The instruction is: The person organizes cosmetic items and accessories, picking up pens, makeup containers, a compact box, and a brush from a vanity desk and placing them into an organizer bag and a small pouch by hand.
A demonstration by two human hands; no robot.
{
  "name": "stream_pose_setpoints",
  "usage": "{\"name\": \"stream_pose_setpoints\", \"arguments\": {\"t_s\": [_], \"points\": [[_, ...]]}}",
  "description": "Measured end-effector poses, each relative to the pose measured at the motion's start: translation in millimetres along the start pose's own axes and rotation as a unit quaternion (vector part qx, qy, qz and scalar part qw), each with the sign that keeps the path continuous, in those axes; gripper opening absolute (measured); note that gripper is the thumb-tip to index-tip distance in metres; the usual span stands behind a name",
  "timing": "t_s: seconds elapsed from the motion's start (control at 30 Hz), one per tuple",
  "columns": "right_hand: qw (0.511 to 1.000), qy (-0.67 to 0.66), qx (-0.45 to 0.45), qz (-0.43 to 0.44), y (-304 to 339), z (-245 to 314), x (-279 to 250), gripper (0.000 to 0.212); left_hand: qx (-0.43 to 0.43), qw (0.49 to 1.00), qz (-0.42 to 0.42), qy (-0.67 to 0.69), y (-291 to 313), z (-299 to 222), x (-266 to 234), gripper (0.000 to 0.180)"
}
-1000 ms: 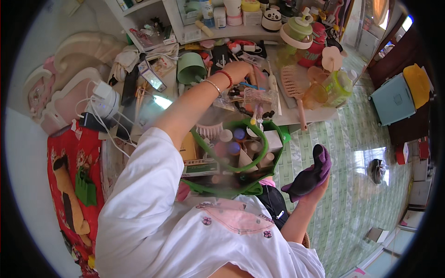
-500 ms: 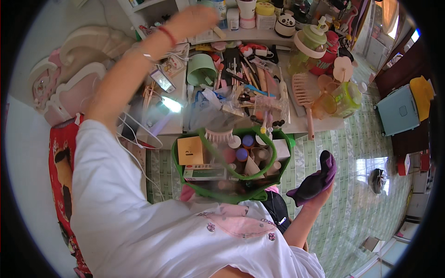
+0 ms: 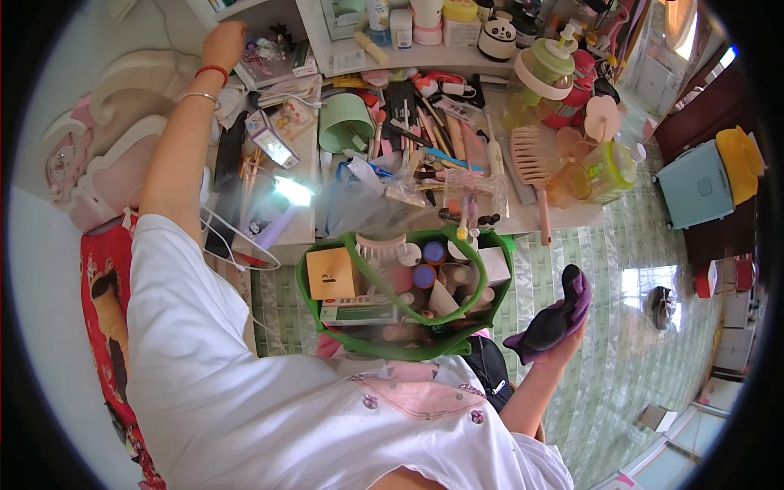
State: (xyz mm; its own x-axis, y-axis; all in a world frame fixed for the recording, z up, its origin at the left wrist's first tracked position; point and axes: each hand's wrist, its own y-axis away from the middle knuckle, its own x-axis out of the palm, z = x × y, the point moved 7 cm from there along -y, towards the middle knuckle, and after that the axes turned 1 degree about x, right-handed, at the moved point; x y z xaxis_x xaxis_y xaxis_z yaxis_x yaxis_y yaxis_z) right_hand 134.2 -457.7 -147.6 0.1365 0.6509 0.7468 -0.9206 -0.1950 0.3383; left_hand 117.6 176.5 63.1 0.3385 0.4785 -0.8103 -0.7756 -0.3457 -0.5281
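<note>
My left hand [image 3: 224,45] is stretched out to the far left, beside a shelf tray [image 3: 265,61] of small trinkets. Its fingers look curled in, and whatever they may hold is hidden. On the right, my right hand [image 3: 565,347] holds a folded black and purple cloth [image 3: 549,327] above the floor, its fingers mostly behind the fabric. In front of my body stands a green tote bag [image 3: 392,347], filled with bottles, a yellowish box [image 3: 331,273], a white and green box [image 3: 359,310] and a pale comb [image 3: 382,247].
The cluttered desk holds a green cup [image 3: 345,122], makeup brushes, plastic bags, a lit lamp [image 3: 294,191] and a pink hairbrush [image 3: 535,167]. Jars and a panda-shaped pot [image 3: 496,39] line the shelf. A light blue suitcase [image 3: 698,189] stands on the tiled floor at right.
My left hand has swung left, from in front of the shelf's jars to the trinket tray. My right hand keeps the cloth in nearly the same place.
</note>
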Motion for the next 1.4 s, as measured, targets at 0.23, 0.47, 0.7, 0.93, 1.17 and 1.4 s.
{"name": "stream_pose_setpoints", "arguments": {"t_s": [0.23,0.47,0.7,0.93,1.17,1.4], "points": [[0.998,0.014,-0.019,-0.055,-2.8,6.1,-4.1,0.034,0.052,0.999,0.015,0.0,-14.2,-37.3,-60.8,0.017],[0.999,-0.032,0.014,0.008,-2.5,-4.9,18.0,0.034,0.359,0.868,0.227,0.256,38.8,-269.4,-59.5,0.012],[1.0,-0.021,0.003,0.002,-0.7,-2.2,12.6,0.034,0.405,0.866,0.281,0.083,91.6,-321.4,53.4,0.015],[1.0,0.018,-0.004,0.0,1.5,3.3,17.5,0.035,0.338,0.892,0.258,0.155,83.0,-291.1,42.1,0.02],[0.968,0.028,0.095,0.23,-8.1,-9.0,70.2,0.032,0.069,0.8,0.268,0.532,69.8,-250.1,-25.2,0.025],[0.971,0.134,0.019,0.196,-26.4,-27.6,184.3,0.032,0.066,0.765,0.162,0.619,90.2,-255.4,-71.1,0.017]]}}
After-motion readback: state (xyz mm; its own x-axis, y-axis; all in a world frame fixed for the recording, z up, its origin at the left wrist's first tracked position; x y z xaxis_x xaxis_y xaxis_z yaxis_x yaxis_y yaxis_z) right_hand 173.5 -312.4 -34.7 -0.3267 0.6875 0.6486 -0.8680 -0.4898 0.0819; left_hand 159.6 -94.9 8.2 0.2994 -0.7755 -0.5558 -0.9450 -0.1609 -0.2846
